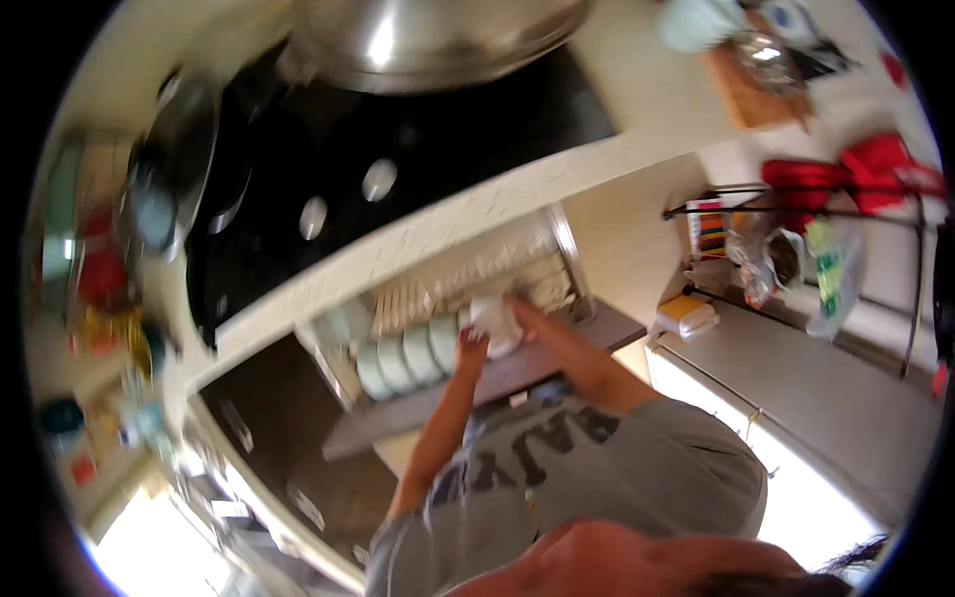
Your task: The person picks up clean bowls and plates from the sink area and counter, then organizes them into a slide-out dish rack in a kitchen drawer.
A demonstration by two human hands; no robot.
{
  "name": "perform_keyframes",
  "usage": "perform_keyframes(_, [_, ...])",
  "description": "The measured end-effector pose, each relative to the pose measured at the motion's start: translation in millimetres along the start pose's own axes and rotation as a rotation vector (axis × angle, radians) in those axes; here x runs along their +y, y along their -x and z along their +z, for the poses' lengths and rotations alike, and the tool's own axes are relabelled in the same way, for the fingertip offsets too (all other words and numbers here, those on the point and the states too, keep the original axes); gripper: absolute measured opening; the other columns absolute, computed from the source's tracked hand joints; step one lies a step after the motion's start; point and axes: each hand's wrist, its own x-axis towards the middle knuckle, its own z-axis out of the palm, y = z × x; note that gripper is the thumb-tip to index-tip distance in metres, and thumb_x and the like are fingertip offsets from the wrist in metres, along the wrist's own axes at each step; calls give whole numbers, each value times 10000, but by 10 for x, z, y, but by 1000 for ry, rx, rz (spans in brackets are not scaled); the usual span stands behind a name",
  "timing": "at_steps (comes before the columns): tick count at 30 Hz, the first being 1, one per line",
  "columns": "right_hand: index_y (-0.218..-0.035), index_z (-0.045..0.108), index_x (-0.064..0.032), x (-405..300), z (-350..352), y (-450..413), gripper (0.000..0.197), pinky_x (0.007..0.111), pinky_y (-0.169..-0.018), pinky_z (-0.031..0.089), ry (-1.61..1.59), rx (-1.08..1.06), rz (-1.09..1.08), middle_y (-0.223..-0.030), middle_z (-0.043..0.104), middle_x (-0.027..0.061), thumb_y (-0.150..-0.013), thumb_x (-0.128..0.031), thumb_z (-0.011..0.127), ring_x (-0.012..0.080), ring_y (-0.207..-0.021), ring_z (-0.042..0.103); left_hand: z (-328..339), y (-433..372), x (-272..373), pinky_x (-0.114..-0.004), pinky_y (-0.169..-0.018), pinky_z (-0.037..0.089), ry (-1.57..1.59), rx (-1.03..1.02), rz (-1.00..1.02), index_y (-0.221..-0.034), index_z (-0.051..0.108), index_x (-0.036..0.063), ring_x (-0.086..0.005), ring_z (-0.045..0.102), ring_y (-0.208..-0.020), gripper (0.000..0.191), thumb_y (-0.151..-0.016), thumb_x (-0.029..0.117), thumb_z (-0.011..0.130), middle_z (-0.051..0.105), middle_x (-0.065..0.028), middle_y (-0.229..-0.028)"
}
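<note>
A pull-out dish drawer (486, 369) with a brown front stands open before me below the cooktop. Inside, several pale bowls (423, 352) stand on edge in a row. A white bowl (495, 322) at the right end of that row is between my hands. My left hand (471, 346) has its fingers on the bowl's left side. On its right side, my right hand (522, 316) grips the bowl, blurred by motion. Whether the bowl rests in the rack or is lifted, I cannot tell.
A black cooktop (418, 134) bears a large steel pot (440, 45). Left of it stands a pan (186, 142). The light countertop edge (448, 224) overhangs the drawer. To the right, a black wire rack (821, 201) with bags stands on a grey surface (821, 380).
</note>
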Motion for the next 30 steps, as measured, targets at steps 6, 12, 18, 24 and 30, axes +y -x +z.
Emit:
perform_keyframes(6, [-1143,343,-138,-440,818,622,553,509,-647,378,594,607,180,-1089,438,128,-708,-443,498,300,-936,465,-28,134,322,-293,-555,422,-240,98,-19,-971,501,13,-165,516,-650,373,-676,209,616,558,-86,-776])
perform_keyframes(12, [-1151,335,-143,-613,657,659,490,515,-683,381,514,399,79,-1104,426,102,-751,-403,444,295,-961,445,40,234,325,-250,-634,409,-61,-72,-80,-932,516,-17,-112,507,-727,336,-712,212,623,562,-59,-830])
perform_keyframes(18, [-1155,356,-233,-993,1190,1065,519,455,-747,349,691,422,-55,-1082,439,58,-724,-512,431,244,-950,426,238,358,781,-292,-633,428,125,-67,218,-956,508,-17,-151,537,-715,391,-676,214,654,579,-83,-811])
perform_keyframes(24, [-1180,337,-135,-1238,1196,734,595,487,-814,319,588,439,-88,-1079,451,94,-764,-559,363,268,-971,416,268,42,1118,-384,-630,432,-503,157,497,-870,543,56,-330,539,-727,232,-678,178,582,579,-134,-780])
perform_keyframes(30, [-1006,410,-64,-1220,1317,292,285,311,-624,473,671,364,-50,-853,507,102,-785,-220,500,199,-740,516,195,-518,964,-301,-665,434,-1135,244,742,-755,537,114,-211,549,-731,86,-674,96,515,558,-30,-717])
